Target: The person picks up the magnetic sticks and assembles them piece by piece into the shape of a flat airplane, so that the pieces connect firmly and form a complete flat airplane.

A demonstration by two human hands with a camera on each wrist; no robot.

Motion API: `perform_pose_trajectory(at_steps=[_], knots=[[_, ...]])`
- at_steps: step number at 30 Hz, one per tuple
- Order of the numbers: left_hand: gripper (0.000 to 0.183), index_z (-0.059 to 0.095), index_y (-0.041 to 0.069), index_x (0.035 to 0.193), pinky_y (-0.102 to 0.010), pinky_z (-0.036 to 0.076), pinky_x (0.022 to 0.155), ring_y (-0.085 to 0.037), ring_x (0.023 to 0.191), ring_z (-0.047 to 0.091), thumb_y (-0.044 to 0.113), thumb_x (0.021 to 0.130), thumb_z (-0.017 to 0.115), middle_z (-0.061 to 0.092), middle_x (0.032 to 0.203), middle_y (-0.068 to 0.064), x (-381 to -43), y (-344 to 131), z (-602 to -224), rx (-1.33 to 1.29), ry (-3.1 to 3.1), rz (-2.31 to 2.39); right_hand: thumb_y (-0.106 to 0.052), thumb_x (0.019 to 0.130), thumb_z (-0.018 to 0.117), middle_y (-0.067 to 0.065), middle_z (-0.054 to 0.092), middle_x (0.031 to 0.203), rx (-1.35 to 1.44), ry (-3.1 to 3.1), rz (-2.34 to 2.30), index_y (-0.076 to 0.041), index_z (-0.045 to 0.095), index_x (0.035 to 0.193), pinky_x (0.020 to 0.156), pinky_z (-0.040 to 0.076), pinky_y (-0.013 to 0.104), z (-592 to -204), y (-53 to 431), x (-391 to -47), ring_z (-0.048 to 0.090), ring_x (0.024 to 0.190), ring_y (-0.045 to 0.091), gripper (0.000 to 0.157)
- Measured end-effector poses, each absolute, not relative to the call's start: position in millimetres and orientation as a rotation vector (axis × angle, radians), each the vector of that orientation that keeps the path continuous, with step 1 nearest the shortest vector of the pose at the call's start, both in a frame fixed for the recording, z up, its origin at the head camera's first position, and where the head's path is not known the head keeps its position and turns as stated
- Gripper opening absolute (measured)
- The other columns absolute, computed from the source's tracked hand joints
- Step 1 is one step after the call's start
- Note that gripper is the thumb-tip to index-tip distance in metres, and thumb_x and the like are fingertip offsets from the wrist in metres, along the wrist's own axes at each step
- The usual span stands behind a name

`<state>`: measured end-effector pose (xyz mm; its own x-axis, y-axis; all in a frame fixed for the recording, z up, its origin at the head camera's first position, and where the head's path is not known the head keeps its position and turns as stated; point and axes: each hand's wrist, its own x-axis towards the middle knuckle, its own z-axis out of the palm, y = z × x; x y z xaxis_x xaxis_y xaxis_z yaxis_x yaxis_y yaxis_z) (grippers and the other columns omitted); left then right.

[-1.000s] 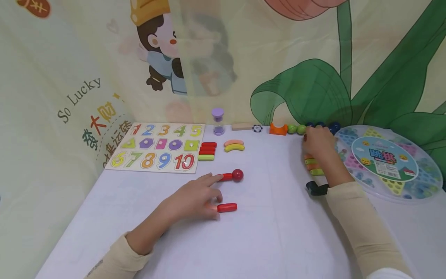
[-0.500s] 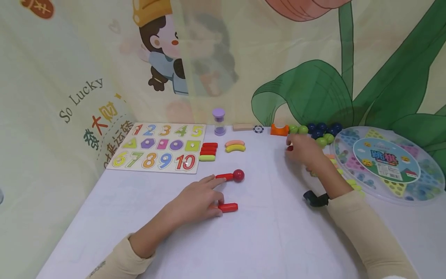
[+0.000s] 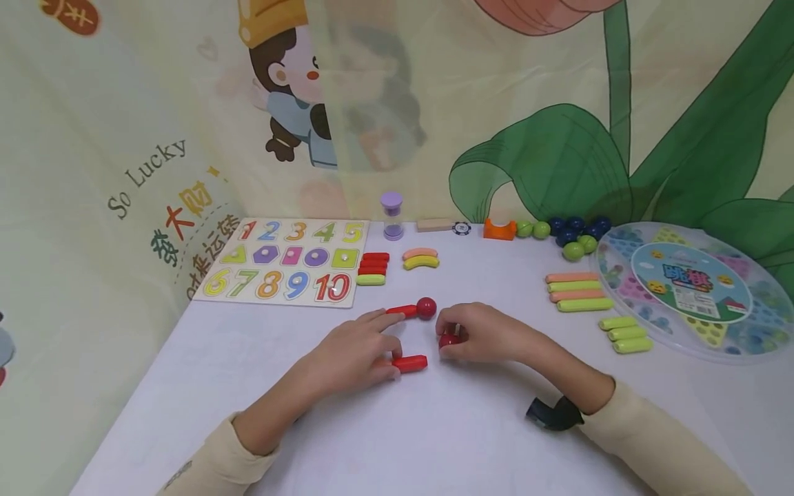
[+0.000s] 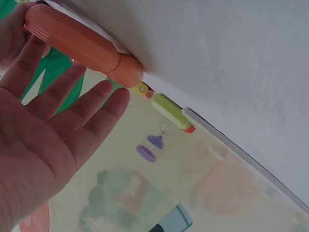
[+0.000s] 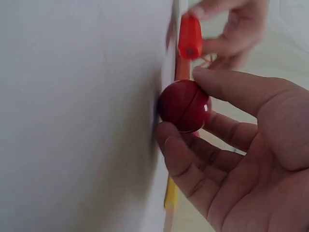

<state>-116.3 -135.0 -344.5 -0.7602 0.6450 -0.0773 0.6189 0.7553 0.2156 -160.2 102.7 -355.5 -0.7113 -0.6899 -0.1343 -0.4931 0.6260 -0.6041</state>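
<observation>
Near the middle of the table, my left hand [image 3: 350, 350] pinches the left end of a red ridged stick [image 3: 412, 364] between thumb and index finger. Its other fingers reach to a second red stick [image 3: 403, 311], seen large along the fingertips in the left wrist view. A red ball [image 3: 426, 308] sits against that second stick's right end. My right hand [image 3: 490, 334] holds another red ball [image 5: 183, 105] between thumb and fingertips, close to the table and right of the pinched stick. In the right wrist view, a gap separates this ball from the stick's end.
A number puzzle board [image 3: 279, 263], short sticks [image 3: 373, 267] and two curved pieces [image 3: 422, 259] lie at back left. Along the back stand an hourglass [image 3: 392, 216], an orange holder [image 3: 500, 229], and green and blue balls [image 3: 573, 227]. More sticks [image 3: 577, 292] lie beside a round game box [image 3: 688, 289].
My right hand has come from the balls at back right to the middle, bringing a red ball with it. The left hand stays nearly still at the two red sticks.
</observation>
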Motion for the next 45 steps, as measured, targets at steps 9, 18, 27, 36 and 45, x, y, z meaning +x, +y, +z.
perform_pose_trajectory(at_steps=[9, 18, 27, 36, 45], knots=[[0.021, 0.069, 0.025, 0.096, -0.042, 0.042, 0.089, -0.025, 0.125, 0.034, 0.034, 0.076, 0.071, 0.044, 0.133, -0.004, -118.5, -137.5, -343.3, 1.029, 2.821, 0.265, -0.033, 0.074, 0.074, -0.012, 0.059, 0.083, -1.015, 2.383, -0.892, -0.022, 0.063, 0.101, 0.063, 0.049, 0.024, -364.0, 88.6, -151.8, 0.056, 0.073, 0.011, 0.031], [0.079, 0.045, 0.020, 0.134, -0.042, 0.038, 0.095, -0.016, 0.129, 0.029, 0.060, 0.069, 0.066, 0.033, 0.142, 0.001, -129.2, -160.1, -336.8, 0.673, 2.734, 0.294, -0.026, 0.082, 0.068, -0.010, 0.059, 0.081, -0.932, 2.541, -0.935, -0.017, 0.066, 0.097, 0.058, 0.048, 0.028, -351.5, 92.9, -188.3, 0.053, 0.072, 0.016, 0.018], [0.085, 0.036, 0.021, 0.140, -0.038, 0.038, 0.095, -0.013, 0.127, 0.031, 0.059, 0.070, 0.065, 0.036, 0.140, 0.004, -136.5, -169.8, -341.5, 0.650, 2.696, 0.350, -0.017, 0.083, 0.065, -0.005, 0.060, 0.084, -0.975, 2.697, -0.635, -0.014, 0.069, 0.101, 0.063, 0.046, 0.023, -346.4, 40.6, -249.1, 0.052, 0.075, 0.014, 0.018], [0.082, 0.036, 0.019, 0.140, -0.037, 0.036, 0.097, -0.013, 0.127, 0.032, 0.051, 0.071, 0.069, 0.036, 0.140, 0.004, -137.4, -170.5, -343.4, 0.712, 2.688, 0.358, -0.016, 0.084, 0.061, -0.005, 0.057, 0.079, -1.132, 2.683, -0.393, -0.017, 0.067, 0.106, 0.065, 0.041, 0.024, -349.8, -9.2, -252.7, 0.049, 0.074, 0.013, 0.023], [0.087, 0.035, 0.017, 0.140, -0.037, 0.036, 0.097, -0.013, 0.126, 0.032, 0.055, 0.069, 0.068, 0.037, 0.139, 0.002, -139.2, -169.7, -343.1, 0.714, 2.691, 0.390, -0.013, 0.084, 0.062, -0.002, 0.058, 0.090, -0.935, 2.834, -0.284, -0.015, 0.068, 0.101, 0.069, 0.045, 0.027, -345.4, 5.2, -262.1, 0.050, 0.080, 0.013, 0.018]])
